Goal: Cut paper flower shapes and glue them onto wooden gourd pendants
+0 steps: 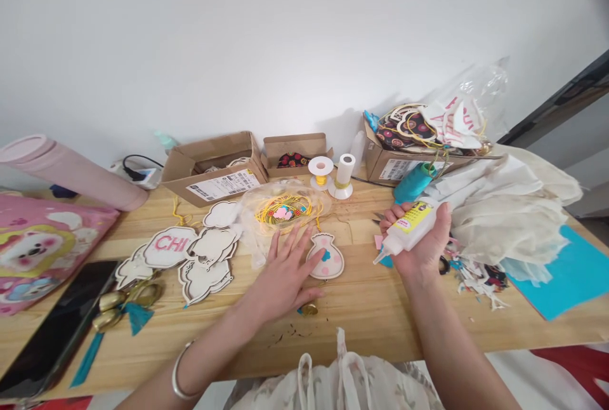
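Note:
My left hand (285, 273) lies over the table with its fingers spread, one fingertip at the left side of a pouch-shaped ornament (335, 264). The ornament has a wooden rim, pink dots and a small blue flower on white cloth. A gold bell (310, 310) lies close to my left thumb. My right hand (423, 257) is wrapped round a glue bottle (419, 223) with a yellow label, its nozzle tilted down to the left above the table. Beyond my left fingers sits a clear plastic dish (247, 213) with yellow cords (271, 204) and small coloured pieces.
Cloud-shaped ornaments (214, 245), a phone (57, 327) and bells with teal tassels (111, 308) are at left. Cardboard boxes (214, 188) and thread spools (343, 175) stand along the wall. At right are sheer fabric (514, 213), scraps (480, 277) and a blue sheet (566, 277).

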Action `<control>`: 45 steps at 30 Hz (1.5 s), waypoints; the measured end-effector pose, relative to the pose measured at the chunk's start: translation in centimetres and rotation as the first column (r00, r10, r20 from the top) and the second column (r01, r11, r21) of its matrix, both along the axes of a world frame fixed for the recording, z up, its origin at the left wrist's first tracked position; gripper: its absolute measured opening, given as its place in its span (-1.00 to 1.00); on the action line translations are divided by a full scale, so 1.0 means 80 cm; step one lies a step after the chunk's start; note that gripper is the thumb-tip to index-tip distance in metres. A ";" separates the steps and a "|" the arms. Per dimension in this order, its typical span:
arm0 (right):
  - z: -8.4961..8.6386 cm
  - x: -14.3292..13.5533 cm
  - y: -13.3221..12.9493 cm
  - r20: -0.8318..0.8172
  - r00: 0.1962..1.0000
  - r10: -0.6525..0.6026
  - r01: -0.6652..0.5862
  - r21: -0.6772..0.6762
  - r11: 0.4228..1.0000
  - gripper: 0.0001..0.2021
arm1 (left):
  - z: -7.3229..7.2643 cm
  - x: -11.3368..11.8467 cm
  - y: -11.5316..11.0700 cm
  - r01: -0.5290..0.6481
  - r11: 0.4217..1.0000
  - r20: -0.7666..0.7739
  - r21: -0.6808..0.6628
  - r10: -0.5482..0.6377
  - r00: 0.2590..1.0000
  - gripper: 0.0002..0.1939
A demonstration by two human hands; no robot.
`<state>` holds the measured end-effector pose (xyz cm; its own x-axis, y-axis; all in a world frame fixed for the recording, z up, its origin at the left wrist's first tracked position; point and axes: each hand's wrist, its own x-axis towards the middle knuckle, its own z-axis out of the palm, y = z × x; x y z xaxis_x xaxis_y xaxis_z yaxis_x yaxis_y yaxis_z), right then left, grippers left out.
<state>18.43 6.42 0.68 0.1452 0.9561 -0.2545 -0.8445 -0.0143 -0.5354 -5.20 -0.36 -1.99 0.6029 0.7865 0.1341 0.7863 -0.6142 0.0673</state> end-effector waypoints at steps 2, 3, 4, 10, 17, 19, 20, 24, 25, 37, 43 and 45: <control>0.000 -0.001 0.001 -0.008 1.000 -0.016 0.016 -0.019 1.000 -0.56 | -0.012 0.000 -0.002 -0.005 1.000 -0.036 -0.027 0.004 0.999 -0.31; 0.000 -0.001 0.001 -0.009 1.000 -0.027 0.026 -0.034 0.999 -0.55 | -0.014 -0.001 -0.002 0.000 0.999 -0.043 -0.037 -0.001 0.999 -0.30; 0.000 -0.001 0.001 -0.007 0.999 -0.038 0.038 -0.046 0.998 -0.55 | -0.015 -0.002 -0.001 0.007 0.999 -0.043 -0.045 -0.009 0.999 -0.30; -0.002 -0.002 0.002 0.027 0.998 -0.056 0.056 -0.034 0.998 -0.54 | -0.009 -0.002 0.006 0.035 0.999 -0.029 -0.035 -0.036 0.999 -0.30; -0.006 0.000 0.003 0.050 0.998 -0.039 0.039 -0.006 0.999 -0.52 | -0.004 0.002 0.009 0.047 0.998 -0.021 -0.049 -0.048 0.999 -0.30; -0.005 -0.001 0.003 0.053 0.998 -0.036 0.036 -0.004 0.999 -0.52 | -0.004 0.002 0.009 0.047 0.998 -0.017 -0.050 -0.048 0.999 -0.29; -0.005 -0.001 0.003 0.053 0.998 -0.036 0.036 -0.006 0.999 -0.52 | -0.005 0.001 0.008 0.048 0.997 -0.015 -0.053 -0.049 0.999 -0.29; -0.006 0.000 0.003 0.055 0.998 -0.030 0.030 0.002 1.000 -0.53 | -0.014 0.000 0.006 0.066 0.995 0.001 -0.072 -0.066 0.998 -0.32; -0.006 0.000 0.003 0.056 0.998 -0.028 0.028 0.005 1.000 -0.53 | -0.016 0.000 0.005 0.068 0.995 0.004 -0.074 -0.068 0.998 -0.32; -0.006 -0.002 0.003 0.056 0.998 -0.035 0.037 -0.032 0.999 -0.53 | -0.014 0.000 0.007 0.065 0.996 -0.010 -0.057 -0.066 0.998 -0.30; -0.005 -0.003 0.003 0.046 0.998 -0.041 0.043 -0.045 0.998 -0.53 | -0.017 0.002 0.009 0.050 0.996 -0.013 -0.080 -0.051 0.999 -0.29; -0.004 -0.003 0.004 0.040 0.998 -0.049 0.051 -0.053 0.997 -0.53 | -0.017 0.003 0.009 0.053 0.995 -0.017 -0.085 -0.055 0.998 -0.30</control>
<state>18.17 6.72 0.34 0.2033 0.9324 -0.2987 -0.8233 -0.0022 -0.5676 -4.99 0.38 -3.33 0.6464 0.7609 0.0566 0.7539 -0.6484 0.1060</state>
